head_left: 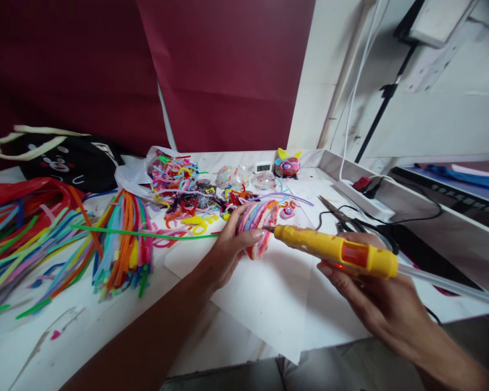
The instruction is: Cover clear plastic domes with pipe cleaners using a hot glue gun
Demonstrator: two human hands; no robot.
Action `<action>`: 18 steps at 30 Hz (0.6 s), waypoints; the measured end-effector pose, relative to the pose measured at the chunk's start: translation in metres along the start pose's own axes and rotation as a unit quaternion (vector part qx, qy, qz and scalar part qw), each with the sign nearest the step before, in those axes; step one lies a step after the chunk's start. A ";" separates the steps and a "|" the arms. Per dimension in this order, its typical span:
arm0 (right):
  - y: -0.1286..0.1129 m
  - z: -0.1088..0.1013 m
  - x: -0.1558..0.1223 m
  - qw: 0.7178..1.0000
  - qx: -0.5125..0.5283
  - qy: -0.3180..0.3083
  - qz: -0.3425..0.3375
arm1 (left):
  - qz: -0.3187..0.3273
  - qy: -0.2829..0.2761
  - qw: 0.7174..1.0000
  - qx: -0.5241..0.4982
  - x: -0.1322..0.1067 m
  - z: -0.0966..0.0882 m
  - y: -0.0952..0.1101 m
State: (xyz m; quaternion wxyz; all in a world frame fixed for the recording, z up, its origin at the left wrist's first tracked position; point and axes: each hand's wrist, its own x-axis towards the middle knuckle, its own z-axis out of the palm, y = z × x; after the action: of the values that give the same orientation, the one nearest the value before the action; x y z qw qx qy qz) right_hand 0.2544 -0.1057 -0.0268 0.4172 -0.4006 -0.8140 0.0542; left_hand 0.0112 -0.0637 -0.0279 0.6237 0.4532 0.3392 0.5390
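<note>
- L hand (232,247): grip clamped on pipe-cleaner ball (257,220), thumb on near side, fingers curled behind.
- Pipe-cleaner ball at mid worktop (85,320), over far edge of white paper sheet (269,298); resting or lifted, can't tell.
- R hand (377,304): grip closed round yellow glue gun (334,248) from below, orange panel facing up, small red light by the fingers.
- Gun nozzle touching ball's right side; clear glue stick (444,282) sticking out the rear twd right edge.
- Left of ball: multicolour pipe cleaners (118,244) fanned flat, one green strand lying across twd L hand.
- Behind ball: tangle of cut scraps (187,190), small digital clock (263,167), eared ball (288,164).
- Scissors (336,213) just behind gun; black bag (65,160) far left at back.
</note>
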 end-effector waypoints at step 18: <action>0.001 0.000 0.008 0.999 0.025 0.044 -0.004 | -0.001 -0.008 1.000 0.011 0.000 0.000 0.002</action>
State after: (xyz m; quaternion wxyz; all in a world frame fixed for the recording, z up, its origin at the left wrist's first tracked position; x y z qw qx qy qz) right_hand 0.2525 -0.0996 -0.0221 0.4622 -0.3888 -0.7951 0.0549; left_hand 0.0109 -0.0638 -0.0264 0.6221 0.4637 0.3407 0.5310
